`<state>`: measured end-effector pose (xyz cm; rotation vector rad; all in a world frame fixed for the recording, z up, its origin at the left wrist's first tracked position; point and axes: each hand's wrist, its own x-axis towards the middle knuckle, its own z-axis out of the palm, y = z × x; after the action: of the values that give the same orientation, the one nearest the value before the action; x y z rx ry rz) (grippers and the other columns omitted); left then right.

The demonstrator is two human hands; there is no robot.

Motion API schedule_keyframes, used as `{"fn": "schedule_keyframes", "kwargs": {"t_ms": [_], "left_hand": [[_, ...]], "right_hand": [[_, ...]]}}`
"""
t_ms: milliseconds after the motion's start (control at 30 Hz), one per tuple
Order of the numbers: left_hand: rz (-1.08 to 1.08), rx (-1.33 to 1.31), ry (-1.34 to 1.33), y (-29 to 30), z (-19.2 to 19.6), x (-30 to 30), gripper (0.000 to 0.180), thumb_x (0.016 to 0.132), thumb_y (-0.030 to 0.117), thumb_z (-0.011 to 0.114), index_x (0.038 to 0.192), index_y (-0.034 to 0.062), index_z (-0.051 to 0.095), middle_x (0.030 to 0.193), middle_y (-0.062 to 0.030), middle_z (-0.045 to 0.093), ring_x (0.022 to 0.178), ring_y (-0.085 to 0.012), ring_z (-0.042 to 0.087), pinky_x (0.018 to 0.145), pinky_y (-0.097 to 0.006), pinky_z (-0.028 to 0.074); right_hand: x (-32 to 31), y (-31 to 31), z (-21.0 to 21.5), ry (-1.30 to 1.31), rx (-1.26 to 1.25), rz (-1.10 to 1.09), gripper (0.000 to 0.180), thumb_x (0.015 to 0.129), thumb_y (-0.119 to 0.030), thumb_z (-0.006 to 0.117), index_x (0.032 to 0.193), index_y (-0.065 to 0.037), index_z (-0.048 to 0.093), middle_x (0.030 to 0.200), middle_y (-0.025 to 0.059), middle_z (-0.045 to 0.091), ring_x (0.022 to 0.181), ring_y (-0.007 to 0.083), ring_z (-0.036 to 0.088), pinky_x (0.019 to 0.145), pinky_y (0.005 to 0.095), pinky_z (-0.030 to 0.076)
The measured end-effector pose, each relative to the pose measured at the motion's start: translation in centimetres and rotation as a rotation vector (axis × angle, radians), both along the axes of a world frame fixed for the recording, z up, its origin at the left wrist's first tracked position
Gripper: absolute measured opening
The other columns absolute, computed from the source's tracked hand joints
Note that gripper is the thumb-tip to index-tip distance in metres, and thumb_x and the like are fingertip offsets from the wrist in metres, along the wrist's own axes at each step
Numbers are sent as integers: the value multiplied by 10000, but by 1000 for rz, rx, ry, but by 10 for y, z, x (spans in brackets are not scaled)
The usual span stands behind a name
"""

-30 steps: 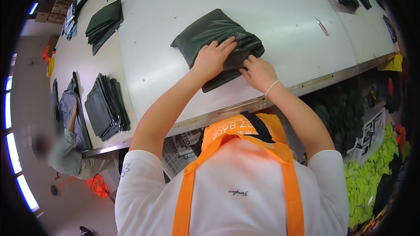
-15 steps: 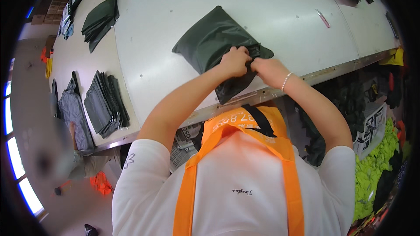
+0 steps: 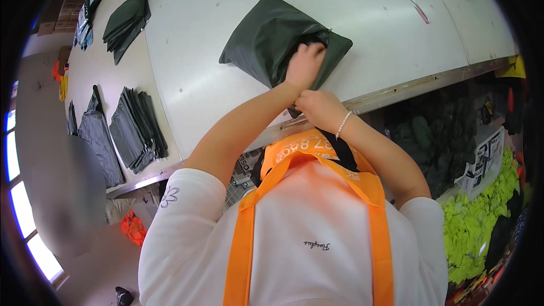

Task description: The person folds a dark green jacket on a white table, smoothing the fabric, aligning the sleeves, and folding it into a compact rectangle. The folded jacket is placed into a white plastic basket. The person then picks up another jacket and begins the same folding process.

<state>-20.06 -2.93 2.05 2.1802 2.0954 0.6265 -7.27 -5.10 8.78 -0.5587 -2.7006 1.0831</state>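
A dark green pouch-like bag (image 3: 258, 37) of smooth, slightly shiny material lies on the pale worktable, its mouth gaping on the right side. My left hand (image 3: 306, 63) reaches into that mouth, its fingers smeared by motion and partly tucked in the dark folds. Whether those fingers grip anything cannot be made out. Just below my left wrist, at the table's near edge, my right hand (image 3: 324, 110) is closed on the bag's near edge, and a beaded bracelet circles its wrist.
Stacks of dark green cut pieces (image 3: 136, 130) lie on the left, with another stack (image 3: 127, 22) farther back. A pen (image 3: 419, 10) rests at the right. Bright yellow-green fabric (image 3: 481, 215) is heaped below the table's right side. A blurred shape (image 3: 68, 187) stands at left.
My right hand has moved down and left to the bag's near edge. The bag's mouth has opened wider, and my left hand now reaches into it.
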Motion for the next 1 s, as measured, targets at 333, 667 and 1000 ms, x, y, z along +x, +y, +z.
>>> {"fn": "schedule_keyframes", "kwargs": {"t_ms": [333,667,1000], "left_hand": [[-749,-414,-326,10,79,-38,458,714,58,640,1168,39,583,1260,-140,533,1186,-311,489,983,-376,414],[-484,-189,180,-43,8,35,531,757,315,658,1229,106,531,1371,-82,418,1386,-259,196,1060,-621,186],[-79,55,-119,-26,43,-17,433,805,186,629,1202,34,550,1248,-143,544,1196,-295,480,1032,-410,351]], "right_hand": [[64,29,12,16,-71,-125,63,816,-78,613,830,-24,584,917,111,483,832,307,548,715,369,458],[76,31,-2,-75,65,11,95,792,-82,616,774,-5,565,869,120,496,803,302,543,672,376,459],[23,49,-13,-38,196,-555,373,793,-65,595,1148,-81,482,1067,144,517,882,365,570,699,438,487]]}}
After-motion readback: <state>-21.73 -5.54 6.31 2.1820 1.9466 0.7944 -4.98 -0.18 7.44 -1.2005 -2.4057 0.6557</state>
